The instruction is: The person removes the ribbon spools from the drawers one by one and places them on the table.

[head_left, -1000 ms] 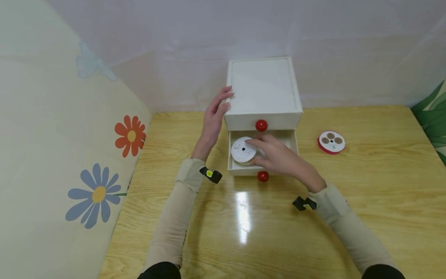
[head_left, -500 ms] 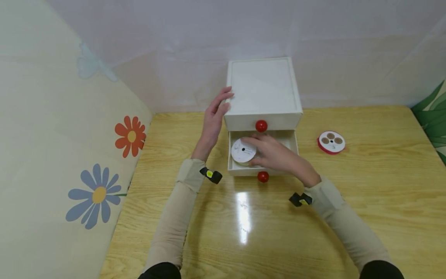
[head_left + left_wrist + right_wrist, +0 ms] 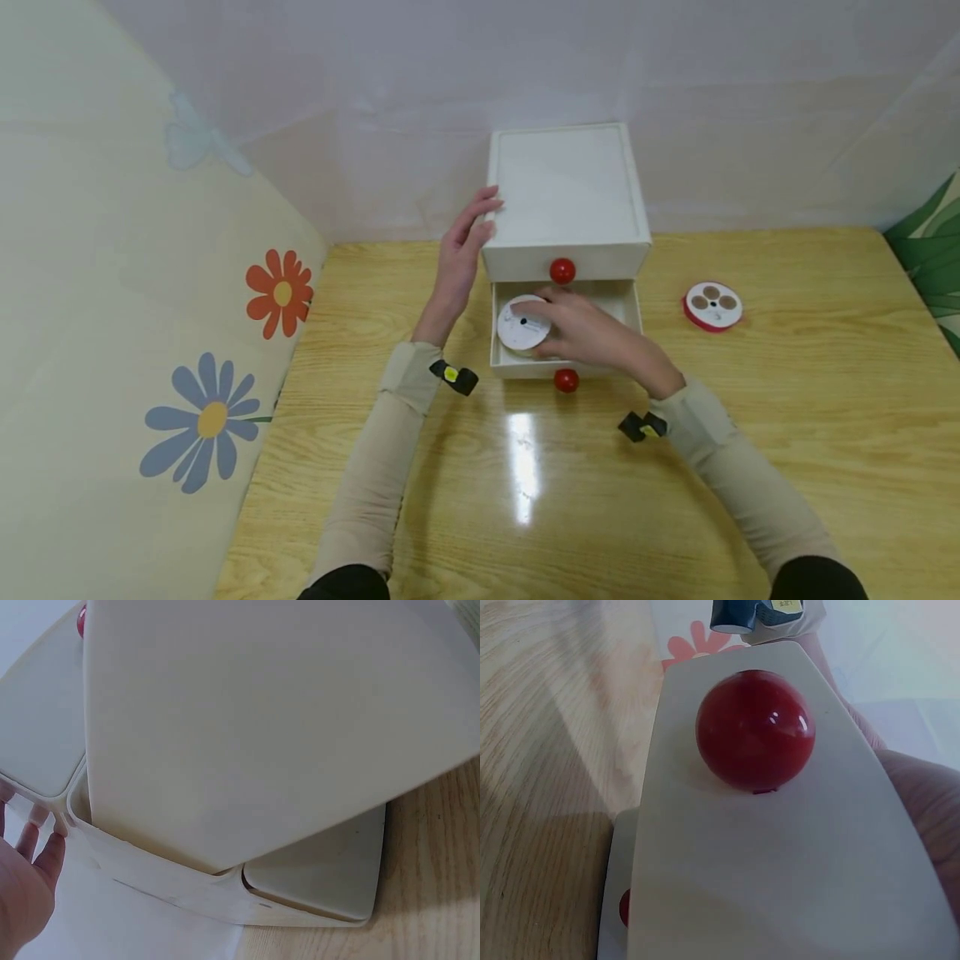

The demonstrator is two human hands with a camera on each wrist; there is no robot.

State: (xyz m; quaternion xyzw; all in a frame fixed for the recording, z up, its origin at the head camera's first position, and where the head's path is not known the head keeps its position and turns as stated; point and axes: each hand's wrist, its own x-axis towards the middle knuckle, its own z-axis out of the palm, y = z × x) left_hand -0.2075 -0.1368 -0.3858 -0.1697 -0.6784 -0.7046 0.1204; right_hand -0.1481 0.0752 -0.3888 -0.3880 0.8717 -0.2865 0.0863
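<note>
A white cabinet point(image 3: 566, 187) with red knobs stands at the table's back, and its drawer point(image 3: 619, 302) below the top one is pulled out. Inside, at the left, lies a ribbon spool point(image 3: 516, 333) with a white label and dark centre hole. My right hand point(image 3: 596, 335) reaches in and grips that spool, a finger over its top and the thumb at its near right edge. My left hand point(image 3: 457, 262) rests on the cabinet's left upper edge, fingers extended. In the right wrist view, the drawer's red knob point(image 3: 756, 731) fills the foreground; the spool is hidden there.
A second ribbon spool point(image 3: 712, 307), red-edged with brown round openings, lies on the wooden table point(image 3: 810, 400) to the cabinet's right. A flower-printed panel point(image 3: 97, 333) borders the left side. Pale cloth point(image 3: 390, 100) hangs behind the cabinet.
My right hand has shifted slightly left, its finger moving farther across the top of the spool in the drawer. The left hand, cabinet and both spools stay in place.
</note>
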